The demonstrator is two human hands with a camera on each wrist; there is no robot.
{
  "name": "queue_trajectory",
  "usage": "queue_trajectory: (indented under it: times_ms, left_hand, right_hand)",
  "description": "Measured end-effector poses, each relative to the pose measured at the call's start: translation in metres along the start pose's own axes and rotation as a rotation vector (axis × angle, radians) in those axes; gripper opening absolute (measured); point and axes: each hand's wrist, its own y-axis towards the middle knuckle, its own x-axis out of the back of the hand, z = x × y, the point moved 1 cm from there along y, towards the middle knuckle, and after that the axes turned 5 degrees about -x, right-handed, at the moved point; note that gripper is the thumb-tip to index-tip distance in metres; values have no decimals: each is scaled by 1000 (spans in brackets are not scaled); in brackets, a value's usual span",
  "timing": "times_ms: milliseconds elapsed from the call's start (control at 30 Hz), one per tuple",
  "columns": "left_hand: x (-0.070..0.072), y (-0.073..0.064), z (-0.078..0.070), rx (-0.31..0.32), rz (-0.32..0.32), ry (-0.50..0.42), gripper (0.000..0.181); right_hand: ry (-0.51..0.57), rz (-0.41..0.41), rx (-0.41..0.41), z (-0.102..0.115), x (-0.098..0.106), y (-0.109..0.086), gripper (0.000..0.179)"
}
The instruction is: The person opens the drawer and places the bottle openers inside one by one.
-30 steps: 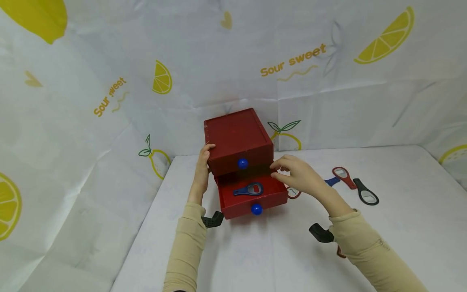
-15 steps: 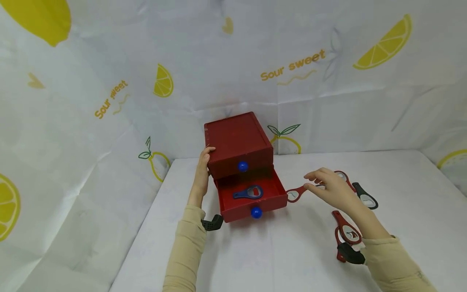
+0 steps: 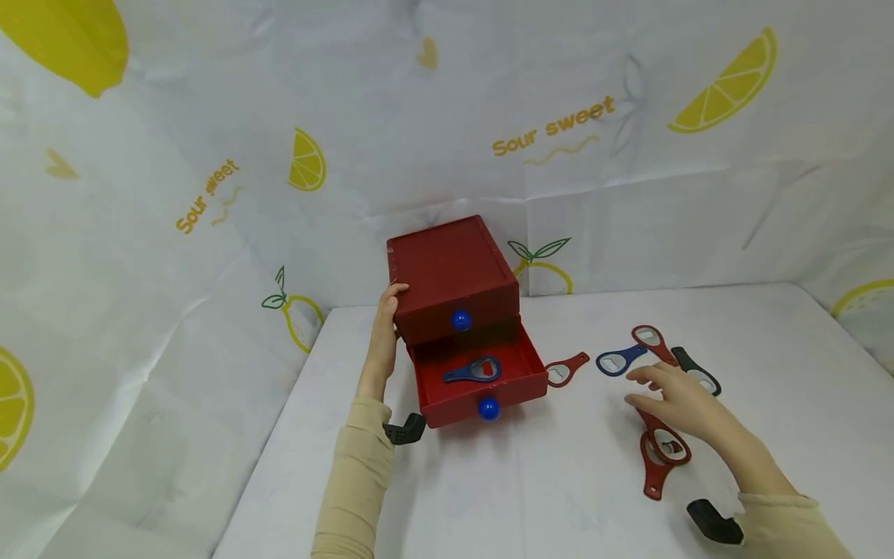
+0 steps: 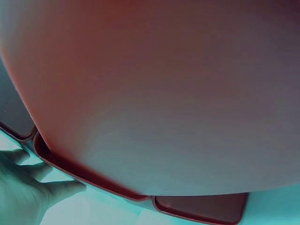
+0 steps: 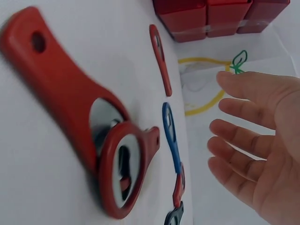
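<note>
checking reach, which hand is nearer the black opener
Right. The right hand is close to the black opener, partly covering it in the head view; the left hand is farther off, against the box.

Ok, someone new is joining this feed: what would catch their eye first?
Probably the red cabinet near the middle of the head view, its lower drawer pulled out with a blue bottle opener inside. Next, the loose red, blue and black openers scattered to its right, then the big yellow lemon print on the backdrop, upper left.
</note>
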Motion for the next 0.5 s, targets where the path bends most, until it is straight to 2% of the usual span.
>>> queue_trajectory:
  times_ms: [200,367,500]
  left_hand:
    - [3,7,20,-17,-16,5,43]
    - [3,7,25,-41,-31,12,48]
    - [3,7,26,-54,-37,24,49]
  right_hand:
    - [-22,87,-68,-17,-3,-9,44]
    - [-12,194,-148,-28,-8,-14,56]
    - [-12,213,-150,-33,-14,-17,60]
